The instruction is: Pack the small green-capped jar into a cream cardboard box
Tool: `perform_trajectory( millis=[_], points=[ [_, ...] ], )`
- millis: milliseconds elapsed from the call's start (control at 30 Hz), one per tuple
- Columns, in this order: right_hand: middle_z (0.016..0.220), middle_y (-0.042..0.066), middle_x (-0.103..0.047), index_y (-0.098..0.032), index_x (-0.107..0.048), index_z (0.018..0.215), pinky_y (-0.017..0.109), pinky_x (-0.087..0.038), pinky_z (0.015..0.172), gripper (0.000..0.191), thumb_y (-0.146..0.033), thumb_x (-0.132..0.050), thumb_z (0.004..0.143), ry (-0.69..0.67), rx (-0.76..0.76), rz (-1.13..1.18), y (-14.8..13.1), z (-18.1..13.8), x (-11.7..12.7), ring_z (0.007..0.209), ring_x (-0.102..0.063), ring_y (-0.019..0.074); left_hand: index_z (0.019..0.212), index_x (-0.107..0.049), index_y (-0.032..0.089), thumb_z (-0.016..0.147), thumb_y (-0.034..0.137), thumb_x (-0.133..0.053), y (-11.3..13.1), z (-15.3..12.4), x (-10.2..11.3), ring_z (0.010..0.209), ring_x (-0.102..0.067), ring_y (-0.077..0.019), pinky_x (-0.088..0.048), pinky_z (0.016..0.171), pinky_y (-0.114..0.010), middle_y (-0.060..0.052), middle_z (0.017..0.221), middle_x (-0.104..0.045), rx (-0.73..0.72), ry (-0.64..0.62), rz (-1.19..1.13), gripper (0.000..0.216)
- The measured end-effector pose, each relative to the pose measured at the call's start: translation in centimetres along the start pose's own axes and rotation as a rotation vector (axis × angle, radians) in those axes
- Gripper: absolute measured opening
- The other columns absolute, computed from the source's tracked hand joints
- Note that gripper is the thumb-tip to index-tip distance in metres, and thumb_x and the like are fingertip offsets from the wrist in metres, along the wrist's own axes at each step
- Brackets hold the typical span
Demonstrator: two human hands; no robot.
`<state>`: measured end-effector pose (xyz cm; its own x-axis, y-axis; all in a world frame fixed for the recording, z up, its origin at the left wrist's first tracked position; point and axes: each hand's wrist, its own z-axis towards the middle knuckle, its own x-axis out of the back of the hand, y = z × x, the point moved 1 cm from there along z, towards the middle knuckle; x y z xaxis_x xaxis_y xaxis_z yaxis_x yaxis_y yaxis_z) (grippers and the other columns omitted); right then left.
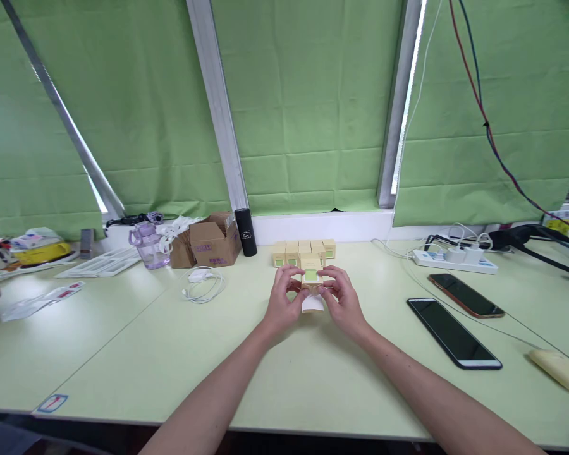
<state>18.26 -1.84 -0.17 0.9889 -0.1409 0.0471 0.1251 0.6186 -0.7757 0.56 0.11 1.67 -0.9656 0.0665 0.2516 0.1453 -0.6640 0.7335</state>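
Two hands hold one small box above the middle of the table.

Both the left hand [283, 302] and the right hand [342, 301] close their fingers on the small beige box [311, 273], each from its own side, so the green label faces up toward the person, probably so that it can be read or opened. A white paper piece [312, 303] hangs just under the box, between the palms. Behind the hands, a row of similar boxes [303, 251] stands tidy near the window sill, close enough to reach. On the pale green table [171, 354] lie also two phones [452, 332] at the right, well apart from the hands, and a white cable [203, 285], a cardboard box [213, 243] and a black bottle [245, 232] at the left.
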Motion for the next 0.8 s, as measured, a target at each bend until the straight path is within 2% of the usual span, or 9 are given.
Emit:
perform_trajectory(
  millis=[133, 267, 400, 500, 600, 800],
  points=[
    [0.143, 0.011, -0.052, -0.03, -0.067, 0.122, 0.043, -0.064, 0.085, 0.027, -0.046, -0.064, 0.101, 0.023, -0.006, 0.002, 0.32, 0.14, 0.1, 0.093, -0.072, 0.0194, 0.132, -0.06, 0.028, 0.098, 0.038, -0.068, 0.24, -0.06, 0.21, 0.092, -0.068, -0.0154, -0.06, 0.091, -0.039, -0.01, 0.136, -0.047, -0.052, -0.059, -0.024, 0.036],
    [0.145, 0.011, -0.052, -0.029, -0.067, 0.123, 0.041, -0.064, 0.082, 0.028, -0.047, -0.064, 0.101, 0.057, -0.029, 0.027, 0.57, 0.31, 0.3, 0.089, -0.072, 0.0177, 0.146, -0.057, 0.029, 0.098, 0.051, -0.067, -0.1, -0.08, 0.48, 0.102, -0.067, -0.0211, -0.059, 0.099, -0.046, -0.014, 0.144, -0.043, -0.093, -0.138, -0.051, 0.053],
    [0.145, 0.011, -0.052, -0.029, -0.066, 0.123, 0.04, -0.064, 0.081, 0.029, -0.047, -0.064, 0.101, 0.079, -0.032, 0.043, 0.76, 0.46, 0.45, 0.089, -0.073, 0.0174, 0.158, -0.047, 0.034, 0.09, 0.057, -0.076, -0.55, -0.16, 0.55, 0.124, -0.061, -0.0308, -0.053, 0.111, -0.054, -0.016, 0.156, -0.036, -0.105, -0.216, -0.01, 0.077],
    [0.144, 0.01, -0.052, -0.029, -0.065, 0.124, 0.04, -0.064, 0.083, 0.028, -0.045, -0.064, 0.101, 0.083, -0.031, 0.056, 0.83, 0.48, 0.45, 0.09, -0.073, 0.0173, 0.162, -0.04, 0.035, 0.086, 0.054, -0.081, -0.49, -0.21, 0.49, 0.144, -0.046, -0.0376, -0.045, 0.119, -0.058, -0.016, 0.161, -0.034, -0.132, -0.24, 0.044, 0.089],
    [0.145, 0.01, -0.051, -0.029, -0.065, 0.124, 0.04, -0.064, 0.083, 0.027, -0.044, -0.064, 0.101, 0.075, -0.031, 0.065, 0.76, 0.4, 0.35, 0.09, -0.073, 0.0166, 0.161, -0.042, 0.034, 0.09, 0.05, -0.077, -0.22, -0.19, 0.4, 0.152, -0.036, -0.0378, -0.042, 0.121, -0.059, -0.016, 0.16, -0.035, -0.167, -0.206, 0.068, 0.081],
    [0.143, 0.011, -0.051, -0.03, -0.068, 0.123, 0.043, -0.066, 0.086, 0.025, -0.042, -0.064, 0.101, 0.055, -0.013, 0.016, 0.41, 0.11, 0.14, 0.093, -0.072, 0.018, 0.151, -0.05, 0.031, 0.097, 0.048, -0.068, 0.26, -0.03, 0.26, 0.143, -0.046, -0.0339, -0.049, 0.113, -0.052, -0.015, 0.149, -0.042, -0.167, -0.135, 0.038, 0.06]
  ],
)
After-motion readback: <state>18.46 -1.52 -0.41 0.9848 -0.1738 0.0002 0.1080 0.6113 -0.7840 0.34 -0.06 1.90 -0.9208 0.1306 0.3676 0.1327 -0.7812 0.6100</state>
